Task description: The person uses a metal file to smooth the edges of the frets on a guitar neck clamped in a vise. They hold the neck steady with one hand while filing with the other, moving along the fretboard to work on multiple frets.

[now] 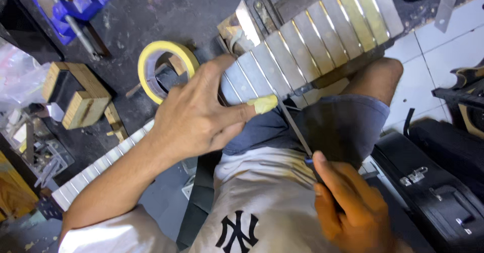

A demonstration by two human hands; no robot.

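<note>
Left hand (194, 114) spread, pressed flat on one taped guitar neck (302, 41) at workbench (131, 16) edge | right hand (348, 202) gripped one thin file (295, 127) | one tape roll (164, 66), one blue vise (70, 3) | tiled floor (433, 56)

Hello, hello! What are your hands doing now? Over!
Left hand pressing the taped guitar neck. Right hand gripping a thin file against it. Tape roll beside, clear.
</note>
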